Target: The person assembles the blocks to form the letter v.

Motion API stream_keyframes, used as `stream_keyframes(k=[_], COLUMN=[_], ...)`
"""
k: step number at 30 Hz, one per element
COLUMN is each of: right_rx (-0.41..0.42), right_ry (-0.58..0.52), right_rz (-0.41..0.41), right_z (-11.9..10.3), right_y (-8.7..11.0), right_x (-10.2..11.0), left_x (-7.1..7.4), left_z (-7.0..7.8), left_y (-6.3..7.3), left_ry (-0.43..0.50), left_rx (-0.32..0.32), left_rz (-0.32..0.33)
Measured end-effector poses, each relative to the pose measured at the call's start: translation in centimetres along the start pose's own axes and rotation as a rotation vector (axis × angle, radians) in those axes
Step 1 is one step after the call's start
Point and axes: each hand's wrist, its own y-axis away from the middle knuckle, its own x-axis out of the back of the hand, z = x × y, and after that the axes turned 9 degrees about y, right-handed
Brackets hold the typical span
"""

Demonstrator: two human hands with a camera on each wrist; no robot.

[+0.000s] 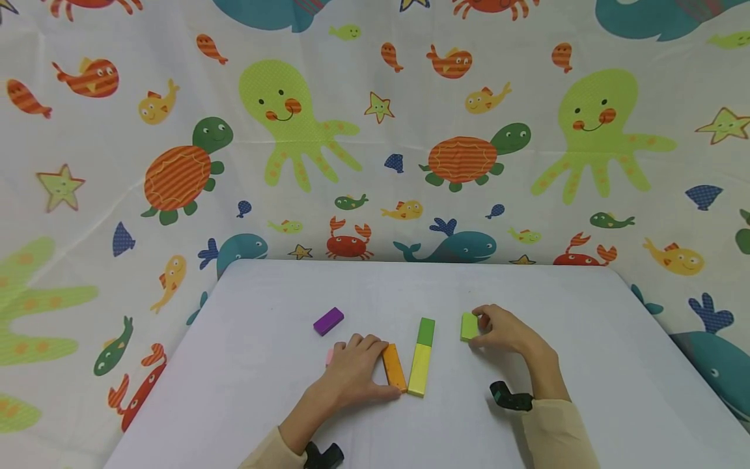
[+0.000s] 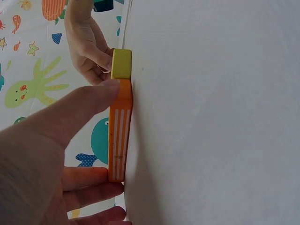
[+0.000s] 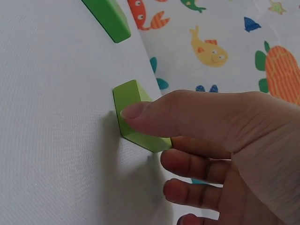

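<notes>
Orange block [image 1: 394, 368] is pinched lengthwise by left hand [image 1: 354, 372], lime block [image 1: 469, 327] by right hand [image 1: 500, 331]; yellow block [image 1: 419, 370], just beside orange, could be knocked askew if orange is slid carelessly.

A white desk [image 1: 234, 391] with a finely textured surface fills much of the lower half of the frame, narrowing toward its straight far edge. Left of centre, a purple rectangular block [image 1: 329, 321] lies slantwise; below it, only a sliver of a pink block [image 1: 329, 357] shows. At lower centre is a long orange rectangular block [image 1: 394, 368], its bottom end just beside a long yellow rectangular block [image 1: 418, 371]. A shorter green rectangular block [image 1: 426, 331] meets the yellow one's upper end — together they make one line. Farther right is a light green rectangular block [image 1: 469, 327] — whether it touches the desk is unclear.
</notes>
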Motion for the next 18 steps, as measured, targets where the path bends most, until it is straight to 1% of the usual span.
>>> stream_keyframes(k=[7,14,18], right_rx=[-0.011,-0.014,-0.014], right_ry=[0.003,0.012,0.007], right_rz=[0.015,0.031,0.043], right_z=[-0.19,-0.24,-0.2], right_y=[0.04,-0.01,-0.01], right_x=[-0.06,-0.18,-0.25], left_x=[0.05,0.0,-0.03], left_z=[0.09,0.05,0.04], left_y=[0.12,0.11,0.1], left_ry=[0.005,-0.027,-0.028], left_rx=[-0.004,-0.015,-0.016], left_rz=[0.0,0.012,0.014])
